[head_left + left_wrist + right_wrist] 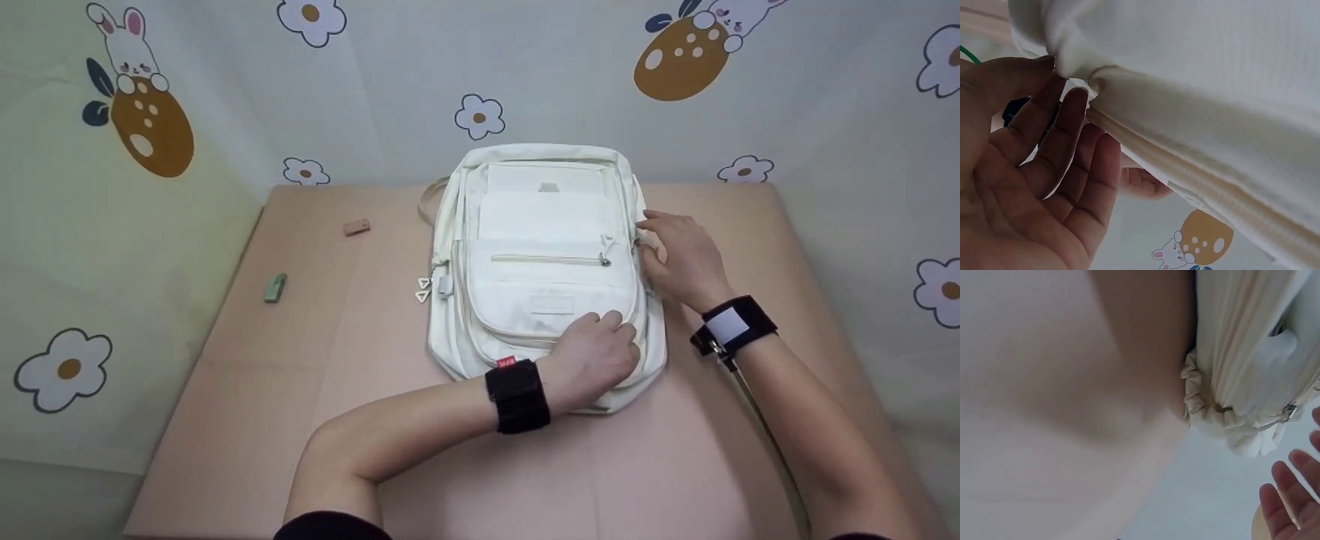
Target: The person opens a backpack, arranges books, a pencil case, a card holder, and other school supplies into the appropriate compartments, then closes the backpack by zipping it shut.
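A cream backpack lies on the table, front pocket facing up. My left hand is at its lower right part, crossing over the front. In the left wrist view, the thumb and fingertips pinch a fold of the backpack's fabric beside the piped seam. My right hand is at the backpack's right side, its fingertips close to the edge. Seen from the right wrist, its fingers are spread and fairly straight, near the gathered side pocket and a small metal piece.
To the left on the table lie a small pink block and a small green block. Triangular zipper pulls hang at the backpack's left side. A patterned curtain stands behind and beside the table.
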`<action>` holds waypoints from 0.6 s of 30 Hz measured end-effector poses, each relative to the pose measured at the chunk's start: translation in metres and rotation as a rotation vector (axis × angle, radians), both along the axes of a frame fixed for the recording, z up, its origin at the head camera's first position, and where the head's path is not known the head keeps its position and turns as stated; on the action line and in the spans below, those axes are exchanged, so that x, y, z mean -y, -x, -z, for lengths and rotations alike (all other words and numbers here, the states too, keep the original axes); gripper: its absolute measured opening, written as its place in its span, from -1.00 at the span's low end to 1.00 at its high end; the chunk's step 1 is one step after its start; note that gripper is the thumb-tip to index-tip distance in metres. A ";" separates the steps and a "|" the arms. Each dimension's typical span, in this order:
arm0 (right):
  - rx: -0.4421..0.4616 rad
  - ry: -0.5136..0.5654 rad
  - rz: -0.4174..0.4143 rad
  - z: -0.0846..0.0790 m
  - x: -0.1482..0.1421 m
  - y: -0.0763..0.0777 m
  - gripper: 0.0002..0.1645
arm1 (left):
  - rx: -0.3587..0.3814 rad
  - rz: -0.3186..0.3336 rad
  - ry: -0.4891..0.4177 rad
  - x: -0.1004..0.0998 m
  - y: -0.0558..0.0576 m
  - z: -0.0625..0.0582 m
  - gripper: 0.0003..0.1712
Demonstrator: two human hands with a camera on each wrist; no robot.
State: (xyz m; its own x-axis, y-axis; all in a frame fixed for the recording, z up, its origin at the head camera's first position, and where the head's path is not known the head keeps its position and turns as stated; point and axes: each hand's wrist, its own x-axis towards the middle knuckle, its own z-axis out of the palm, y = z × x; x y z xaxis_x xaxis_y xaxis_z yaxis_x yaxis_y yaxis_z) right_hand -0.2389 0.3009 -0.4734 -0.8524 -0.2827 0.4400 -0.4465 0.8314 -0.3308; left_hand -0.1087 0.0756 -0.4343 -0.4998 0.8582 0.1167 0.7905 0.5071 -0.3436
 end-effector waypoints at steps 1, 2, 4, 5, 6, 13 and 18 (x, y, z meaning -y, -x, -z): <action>-0.009 -0.008 -0.029 0.000 0.000 -0.001 -0.57 | 0.014 0.008 -0.023 0.004 -0.001 -0.003 -0.88; -0.018 -0.014 -0.055 0.000 0.000 -0.002 -0.58 | 0.029 0.013 -0.049 0.007 -0.001 -0.007 -0.89; -0.036 -0.035 -0.090 0.000 0.000 -0.003 -0.58 | 0.057 0.012 -0.093 0.015 0.001 -0.015 -0.90; -0.046 -0.041 -0.100 0.000 0.001 -0.003 -0.59 | 0.071 0.004 -0.111 0.018 0.004 -0.019 -0.90; -0.054 -0.043 -0.105 -0.001 0.001 -0.003 -0.59 | 0.080 -0.009 -0.126 0.020 0.008 -0.023 -0.89; -0.084 -0.031 -0.098 0.001 0.002 -0.003 -0.74 | 0.242 -0.169 -0.051 0.024 0.051 -0.036 -0.43; -0.090 -0.020 -0.107 0.003 0.006 -0.004 -0.87 | 0.375 -0.211 0.059 0.020 0.068 -0.031 -0.32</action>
State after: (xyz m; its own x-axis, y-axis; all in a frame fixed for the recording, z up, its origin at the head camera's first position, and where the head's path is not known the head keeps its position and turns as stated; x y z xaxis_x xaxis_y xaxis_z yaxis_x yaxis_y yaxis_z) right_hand -0.2349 0.2946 -0.4765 -0.7739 -0.3796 0.5069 -0.5602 0.7836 -0.2686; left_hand -0.1765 0.0552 -0.4029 -0.6633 0.7326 -0.1525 0.7473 0.6590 -0.0850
